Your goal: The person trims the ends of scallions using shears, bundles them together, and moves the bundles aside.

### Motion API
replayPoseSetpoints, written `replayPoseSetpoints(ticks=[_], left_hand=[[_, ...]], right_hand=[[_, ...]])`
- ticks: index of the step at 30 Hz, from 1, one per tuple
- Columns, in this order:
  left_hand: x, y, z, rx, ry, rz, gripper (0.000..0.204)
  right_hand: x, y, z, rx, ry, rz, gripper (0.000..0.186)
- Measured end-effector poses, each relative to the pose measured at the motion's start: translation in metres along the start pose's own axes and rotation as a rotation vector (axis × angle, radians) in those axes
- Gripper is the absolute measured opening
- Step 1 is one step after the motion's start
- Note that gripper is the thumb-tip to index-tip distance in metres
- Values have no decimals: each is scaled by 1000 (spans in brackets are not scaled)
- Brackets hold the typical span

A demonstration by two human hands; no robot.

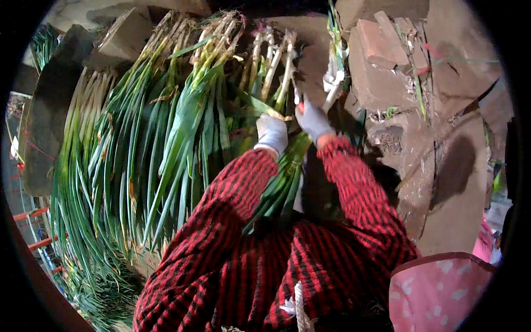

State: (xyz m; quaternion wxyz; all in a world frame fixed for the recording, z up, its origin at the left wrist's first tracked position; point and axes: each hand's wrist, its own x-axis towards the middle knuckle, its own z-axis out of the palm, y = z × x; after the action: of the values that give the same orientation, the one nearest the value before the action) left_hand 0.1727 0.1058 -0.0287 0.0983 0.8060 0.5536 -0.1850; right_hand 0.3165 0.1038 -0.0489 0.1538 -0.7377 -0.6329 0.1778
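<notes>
My left hand [272,133], in a pale knit glove, is closed at a long green onion [260,105], whose leaf and yellowish end show above the fingers. To its right, my gloved right hand [314,120] is closed around a small tool with a red part [300,107] and a thin pale tip pointing away from me; its exact kind is unclear. Just beyond both hands lie several green onions with white stems [274,63], roots facing away. More green leaves [282,180] spread beneath my wrists, partly hidden by my sleeves.
Large bunches of green onions [182,122] lie along the left, leaves toward me. A separate onion bunch [333,72] rests beyond my right hand. Brick pieces [381,44] and a rough wooden board [415,166] are at right. Pink spotted cloth [437,290] sits at lower right.
</notes>
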Motion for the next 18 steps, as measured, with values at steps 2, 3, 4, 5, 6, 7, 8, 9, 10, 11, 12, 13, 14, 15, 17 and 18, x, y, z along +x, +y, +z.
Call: replayPoseSetpoints(ticks=[2,3,4,5,6,7,8,9,10,11,12,13,14,15,17,18], left_hand=[[13,-1,0,-225,-2,-139,29],[4,-6,-16,-282,6,-118,31],[11,-16,-11,-351,20,-59,34],[17,-29,-6,-426,32,-10,36],[12,-32,-19,-466,-31,-7,42],[3,-37,-30,-623,-17,55,43],[-6,-38,-41,-531,19,62,43],[-13,-37,-47,-439,55,68,42],[-15,-31,-39,-418,56,99,42],[-20,-23,-28,-406,57,123,41],[-32,-11,-20,-530,129,161,37],[-27,-2,9,-434,120,192,32],[-42,10,30,-553,241,261,33],[-54,20,45,-551,334,343,38],[-74,27,53,-382,222,432,40],[-90,19,32,-359,81,384,38]], right_hand=[[-56,-13,-14,35,-93,43,59],[-72,-16,-22,31,-125,73,61],[-84,-15,-27,20,-140,66,61],[-91,-18,-33,43,-143,50,61],[-98,-17,-38,73,-136,55,61],[-102,-14,-41,103,-130,58,61],[-101,-15,-38,115,15,54,57],[-99,-12,-39,126,78,60,55],[-98,-9,-43,137,140,65,53],[-96,-14,-50,143,195,63,51],[-94,-16,-57,170,247,38,44],[-87,-12,-53,163,241,4,42],[-87,-18,-57,164,245,-8,42],[-86,-25,-62,161,248,-27,41],[-84,-13,-47,86,149,-21,49],[-90,-18,-48,62,108,-12,51]])
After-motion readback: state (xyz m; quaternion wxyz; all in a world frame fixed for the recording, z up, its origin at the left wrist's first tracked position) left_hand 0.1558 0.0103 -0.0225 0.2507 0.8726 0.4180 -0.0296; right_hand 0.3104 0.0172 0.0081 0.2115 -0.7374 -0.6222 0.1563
